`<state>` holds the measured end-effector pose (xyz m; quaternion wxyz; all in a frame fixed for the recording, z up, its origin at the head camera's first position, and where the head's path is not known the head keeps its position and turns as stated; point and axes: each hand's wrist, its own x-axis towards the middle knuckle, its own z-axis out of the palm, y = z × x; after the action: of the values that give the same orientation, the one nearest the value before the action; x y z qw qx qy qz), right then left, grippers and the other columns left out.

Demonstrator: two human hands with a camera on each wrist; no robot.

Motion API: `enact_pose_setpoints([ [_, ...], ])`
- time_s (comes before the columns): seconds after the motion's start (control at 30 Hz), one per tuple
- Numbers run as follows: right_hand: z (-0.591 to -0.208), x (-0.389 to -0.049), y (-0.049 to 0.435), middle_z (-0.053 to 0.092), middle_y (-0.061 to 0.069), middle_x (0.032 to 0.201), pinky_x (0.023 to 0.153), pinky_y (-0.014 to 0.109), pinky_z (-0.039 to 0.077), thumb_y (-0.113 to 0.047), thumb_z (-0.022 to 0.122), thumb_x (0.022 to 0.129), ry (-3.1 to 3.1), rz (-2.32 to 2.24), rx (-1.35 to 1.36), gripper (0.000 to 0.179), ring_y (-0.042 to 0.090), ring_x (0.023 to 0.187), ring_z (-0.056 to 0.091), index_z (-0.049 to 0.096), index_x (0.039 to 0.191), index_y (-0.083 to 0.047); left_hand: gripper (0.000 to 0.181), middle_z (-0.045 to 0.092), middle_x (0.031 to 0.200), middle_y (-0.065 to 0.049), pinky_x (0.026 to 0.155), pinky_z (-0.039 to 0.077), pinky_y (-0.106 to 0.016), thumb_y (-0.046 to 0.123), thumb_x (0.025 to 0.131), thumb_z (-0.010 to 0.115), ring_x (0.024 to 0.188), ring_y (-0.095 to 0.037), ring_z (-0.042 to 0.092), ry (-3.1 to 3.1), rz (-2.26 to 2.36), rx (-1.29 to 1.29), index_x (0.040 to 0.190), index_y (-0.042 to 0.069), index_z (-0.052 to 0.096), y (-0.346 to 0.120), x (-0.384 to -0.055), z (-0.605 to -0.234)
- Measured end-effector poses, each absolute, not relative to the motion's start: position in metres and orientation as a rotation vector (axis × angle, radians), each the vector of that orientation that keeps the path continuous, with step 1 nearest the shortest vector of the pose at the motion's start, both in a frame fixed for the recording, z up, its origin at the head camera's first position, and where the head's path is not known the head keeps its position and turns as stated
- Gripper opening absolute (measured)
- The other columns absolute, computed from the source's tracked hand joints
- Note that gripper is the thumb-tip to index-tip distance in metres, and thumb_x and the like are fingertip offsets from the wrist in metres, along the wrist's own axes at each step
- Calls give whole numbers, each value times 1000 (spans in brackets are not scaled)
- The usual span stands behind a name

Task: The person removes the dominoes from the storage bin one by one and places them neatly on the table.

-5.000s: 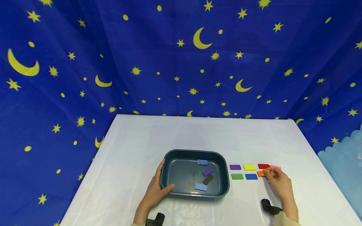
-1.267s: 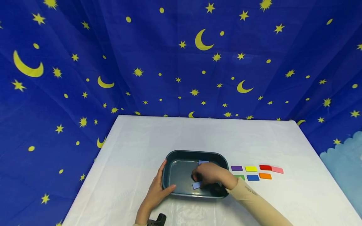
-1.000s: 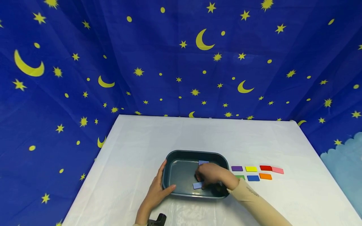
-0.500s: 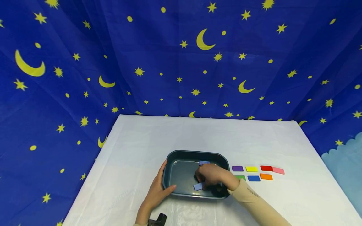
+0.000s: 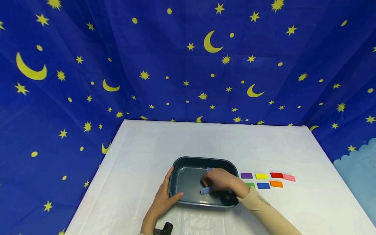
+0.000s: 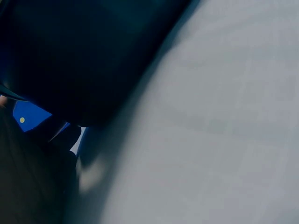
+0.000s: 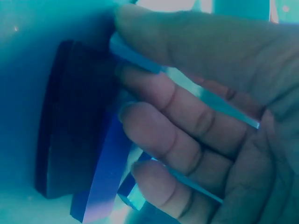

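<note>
A dark blue-green plastic basin point(image 5: 202, 205) stands on the white table. My left hand point(image 5: 161, 199) holds its left near corner, thumb over the rim and fingers along the outer left wall. Inside the basin, my right hand point(image 5: 218, 180) pinches a light blue block point(image 7: 135, 53) between thumb and fingers; its end sticks out to the left, tilted, in the head view. Close by in the right wrist view lie a dark block point(image 7: 72, 121) and a purple block point(image 7: 103, 172), with another block point(image 7: 135, 193) partly behind the fingers. The hand covers most of the blocks in the head view.
To the basin's right lie flat blocks in two rows: purple point(image 5: 246, 175), yellow point(image 5: 261, 176), red point(image 5: 276, 175) and pink point(image 5: 289, 177) behind, green point(image 5: 250, 184), blue point(image 5: 263, 185) and orange point(image 5: 276, 184) in front. A blue star-patterned curtain point(image 5: 176, 58) hangs behind.
My right hand has moved from the orange block into the basin, leaving that block in the front row. The light blue block has turned and tipped up in its fingers. My left hand stays put.
</note>
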<state>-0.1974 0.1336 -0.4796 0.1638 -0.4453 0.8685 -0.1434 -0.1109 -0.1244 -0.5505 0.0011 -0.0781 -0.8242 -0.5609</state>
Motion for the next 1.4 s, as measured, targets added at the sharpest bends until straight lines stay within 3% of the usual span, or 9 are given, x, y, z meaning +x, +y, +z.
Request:
enact_pose_setpoints([
  [0.8,-473,-203,139,46,-16,65,51,23,36,-14,78,72,2535,-521,-1214,25,2,56,43,54,75,-20,90,22,154,-2,94,26,-68,34,79,71,133,-38,30,-2592,-1747,-234,150,41,16,-125,-111,-550],
  [1.4,-446,-205,216,55,-12,72,57,25,46,-12,73,84,2797,-894,-967,18,4,64,52,56,87,-14,92,21,155,-3,95,25,-68,33,79,71,134,-37,28,-2576,-1776,-255,151,41,15,-124,-112,-552],
])
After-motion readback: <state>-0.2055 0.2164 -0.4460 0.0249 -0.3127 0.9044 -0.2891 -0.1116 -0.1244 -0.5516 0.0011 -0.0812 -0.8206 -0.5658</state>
